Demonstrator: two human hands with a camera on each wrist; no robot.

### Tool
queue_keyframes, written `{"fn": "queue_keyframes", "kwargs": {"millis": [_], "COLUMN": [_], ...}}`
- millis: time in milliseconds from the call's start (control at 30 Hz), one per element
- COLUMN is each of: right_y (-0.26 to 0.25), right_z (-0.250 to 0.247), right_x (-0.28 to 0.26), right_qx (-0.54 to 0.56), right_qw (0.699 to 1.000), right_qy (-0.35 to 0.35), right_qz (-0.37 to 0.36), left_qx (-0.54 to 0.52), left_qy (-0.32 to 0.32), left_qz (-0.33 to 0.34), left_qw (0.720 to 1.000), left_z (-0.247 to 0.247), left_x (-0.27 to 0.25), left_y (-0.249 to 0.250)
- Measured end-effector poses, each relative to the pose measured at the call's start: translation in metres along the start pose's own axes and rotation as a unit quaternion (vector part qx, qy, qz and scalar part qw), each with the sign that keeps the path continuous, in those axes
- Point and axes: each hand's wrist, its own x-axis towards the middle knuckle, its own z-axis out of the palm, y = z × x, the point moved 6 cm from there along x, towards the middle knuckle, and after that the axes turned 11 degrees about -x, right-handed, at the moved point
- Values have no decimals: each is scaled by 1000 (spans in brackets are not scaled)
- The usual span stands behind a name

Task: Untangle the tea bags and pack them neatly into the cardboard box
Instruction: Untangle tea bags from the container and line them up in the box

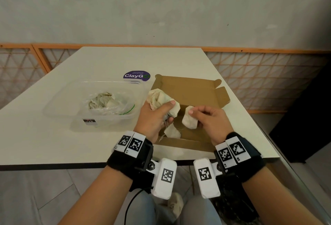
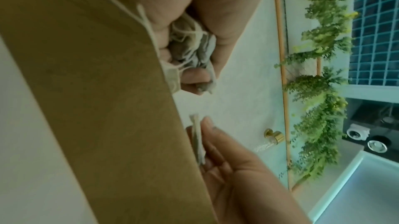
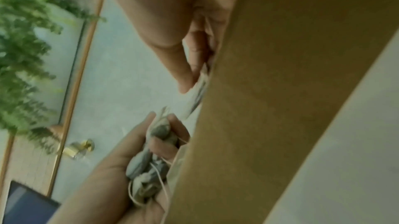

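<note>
- While the left hand curls its fingers and thumb round a bunch of tea bags above the left side of the cardboard box, the right hand pinches a single tea bag between thumb and fingers just to the right of it, over the middle of the box
- Thin strings trail from the bunch down toward one loose bag lying at the near left of the box floor; whether that bag is free or tied to the bunch cannot be told
- Judging by this, the task looks early: one bag at most lies in the box, one is being drawn clear, and several remain knotted in the left fist
- More crumpled bags sit inside a clear plastic bag in the plastic tub to the left of the box, so a good share seems left to sort
- Both hands hide much of the box floor, so other packed bags could lie beneath them
- From the left wrist view the clutched bags and strings show plainly, but the brown box wall blocks the rest
- Blur in the right wrist view leaves the pinched bag a pale sliver against cardboard, and the count of bags in the left fist cannot be made out
</note>
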Motion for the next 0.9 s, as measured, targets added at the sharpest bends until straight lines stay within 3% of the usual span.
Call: {"fn": "queue_keyframes", "kwargs": {"millis": [67,433,667,900], "right_y": [3,-16,-15,-10], "right_z": [-1,16,15,9], "right_x": [2,-10,-11,-6], "right_qx": [13,76,70,121], "right_qw": [1000,989,990,991], "right_qy": [9,-126,-122,-62], "right_qz": [20,-26,-17,5], "left_qx": [-7,12,45,12], "left_qy": [2,-80,-77,-94], "left_qz": [-7,-62,-66,-99], "left_qw": [1000,995,994,990], "left_z": [-1,12,12,10], "left_x": [0,-10,-10,-8], "left_y": [1,3,1,1]}}
